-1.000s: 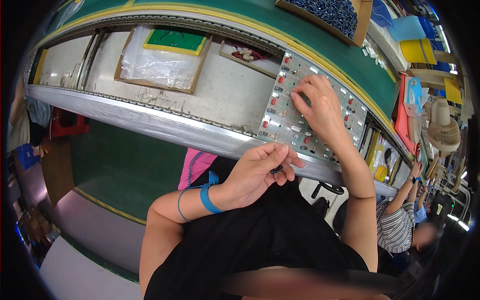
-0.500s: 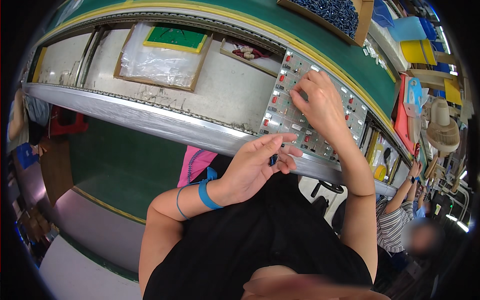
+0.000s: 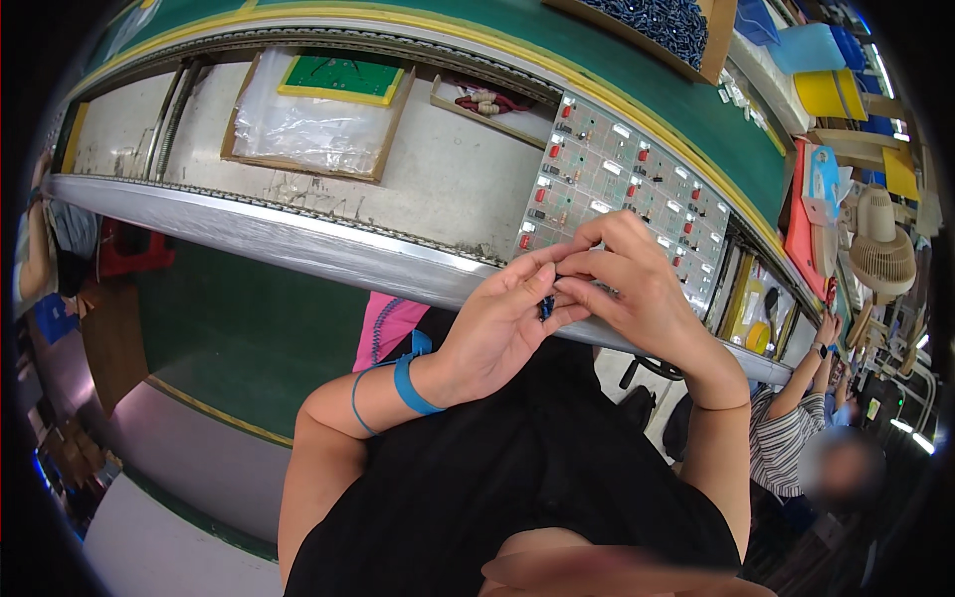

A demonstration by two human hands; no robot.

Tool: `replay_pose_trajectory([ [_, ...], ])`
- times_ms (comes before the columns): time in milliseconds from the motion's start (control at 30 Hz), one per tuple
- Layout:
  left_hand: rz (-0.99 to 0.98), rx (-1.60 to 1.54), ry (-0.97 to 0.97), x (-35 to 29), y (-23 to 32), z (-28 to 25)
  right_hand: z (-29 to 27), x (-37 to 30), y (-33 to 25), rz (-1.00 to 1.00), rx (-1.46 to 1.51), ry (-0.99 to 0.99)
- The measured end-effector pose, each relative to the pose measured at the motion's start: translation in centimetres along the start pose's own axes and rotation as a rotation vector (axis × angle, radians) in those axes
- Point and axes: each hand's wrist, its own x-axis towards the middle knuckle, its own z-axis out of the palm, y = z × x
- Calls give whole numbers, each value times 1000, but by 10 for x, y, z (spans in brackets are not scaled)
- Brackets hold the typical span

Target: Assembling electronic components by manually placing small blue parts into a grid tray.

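Observation:
My left hand [image 3: 492,333], with a blue wrist strap [image 3: 410,386] behind it, is half curled around a few small dark-blue electronic parts [image 3: 546,307]. My right hand [image 3: 642,294] meets it, thumb and fingers pinched together at the left fingertips; whatever lies in that pinch is too small and covered to make out. Both hands are over the near edge of a panel of circuit boards [image 3: 587,179]. Red, white and black components stand in rows on this panel, and my hands hide its near part.
A cardboard box [image 3: 711,40] of many dark-blue parts stands on the green surface beyond the rail. Left of the panel are a tray of clear plastic bags [image 3: 308,124] and a small tray with a dark red cord [image 3: 487,102]. A fan [image 3: 880,239] and another person [image 3: 786,438] are at right.
My right hand has come back from above the middle of the panel to my left fingers, uncovering more components. The left hand stays almost in place; its fingers have drawn closer together.

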Motion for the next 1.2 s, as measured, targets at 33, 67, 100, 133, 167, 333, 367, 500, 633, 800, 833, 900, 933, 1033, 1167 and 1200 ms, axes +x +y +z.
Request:
replay_pose_trajectory([
  [33,1,1,1,0,-1,-1,2,-1,2,-11,12,-2],
  [67,-22,-26,11,1,-2,-2,3,-2,4,-13,14,-3],
  [100,-43,-53,22,0,-3,-3,3,-2,8,18,51,8],
  [133,-44,-53,22,-1,-2,-3,2,-3,12,54,86,21],
  [167,-73,-57,40,-3,-2,-3,2,-2,17,54,87,21],
  [333,-95,-15,7,-12,-6,-11,11,9,43,75,-124,156],
  [367,-96,-2,-10,-12,-6,-11,13,9,44,56,-178,146],
  [500,-123,40,-21,-12,-3,-10,17,10,45,53,-175,119],
  [633,-151,56,20,-11,-1,-5,17,10,44,55,-186,91],
  [800,-179,68,49,-10,0,-4,18,11,42,32,-220,89],
  [833,-181,68,49,-10,0,-5,18,11,42,17,-242,86],
  [900,-169,57,44,-9,-1,-6,19,11,42,4,-265,83],
  [933,-170,57,45,-9,-1,-6,19,11,41,-6,-281,88],
  [1033,-159,57,54,-8,-1,-5,21,10,40,-29,-315,84],
  [1167,-144,47,59,-6,-2,-5,19,9,35,-17,-319,115],
  [1200,-144,44,68,-6,-1,-4,16,6,32,-16,-319,116],
])
